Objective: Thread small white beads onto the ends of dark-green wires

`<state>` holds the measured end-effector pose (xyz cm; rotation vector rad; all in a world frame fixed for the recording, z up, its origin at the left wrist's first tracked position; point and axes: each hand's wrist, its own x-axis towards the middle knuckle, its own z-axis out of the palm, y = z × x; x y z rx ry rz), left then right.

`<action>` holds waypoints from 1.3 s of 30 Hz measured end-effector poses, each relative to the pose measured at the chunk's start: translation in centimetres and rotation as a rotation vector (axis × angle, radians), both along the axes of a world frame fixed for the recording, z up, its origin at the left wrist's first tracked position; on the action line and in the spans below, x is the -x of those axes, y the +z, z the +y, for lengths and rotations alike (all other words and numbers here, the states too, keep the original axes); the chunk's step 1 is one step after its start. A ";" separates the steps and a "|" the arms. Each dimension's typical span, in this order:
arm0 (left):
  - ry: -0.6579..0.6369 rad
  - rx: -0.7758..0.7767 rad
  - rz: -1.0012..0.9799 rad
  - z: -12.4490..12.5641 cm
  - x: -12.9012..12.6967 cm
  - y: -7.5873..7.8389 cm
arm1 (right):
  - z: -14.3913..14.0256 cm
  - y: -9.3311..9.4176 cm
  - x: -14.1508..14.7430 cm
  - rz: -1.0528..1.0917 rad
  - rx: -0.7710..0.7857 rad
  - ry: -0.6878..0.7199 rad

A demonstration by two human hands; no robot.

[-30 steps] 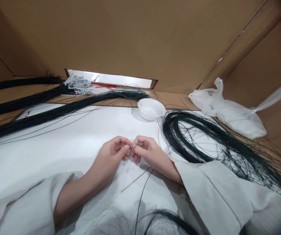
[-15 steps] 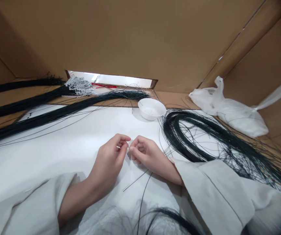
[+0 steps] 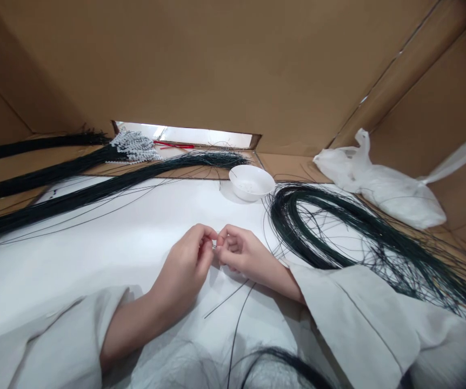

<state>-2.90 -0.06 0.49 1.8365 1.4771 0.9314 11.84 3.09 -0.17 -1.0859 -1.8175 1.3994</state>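
My left hand [image 3: 188, 256] and my right hand [image 3: 243, 248] meet fingertip to fingertip above the white table. Thumb and forefinger are pinched together on each. A short bit of thin dark wire [image 3: 214, 247] shows between the fingertips. Whatever else the left fingers hold is too small and hidden to make out. From beneath my right hand, two dark strands run down toward me; one free end [image 3: 217, 309] stops over the table, and the other strand [image 3: 235, 335] reaches the bottom edge.
A white bowl [image 3: 251, 189] with small pale bits stands behind my hands. Looped dark wires [image 3: 293, 232] lie at right, near a white plastic bag [image 3: 399, 194]. Dark bundles [image 3: 74, 200] lie at left, one with white beaded ends [image 3: 133, 146]. Cardboard walls [image 3: 200, 65] enclose the table.
My fingertips have come closer together and now touch or nearly touch. A short piece of dark wire now shows between them. The surroundings have shifted only slightly in view.
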 end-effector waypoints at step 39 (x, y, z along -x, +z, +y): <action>0.219 -0.051 -0.221 0.8 0.5 0.3 | 3.9 2.3 -2.9 -0.034 0.436 0.489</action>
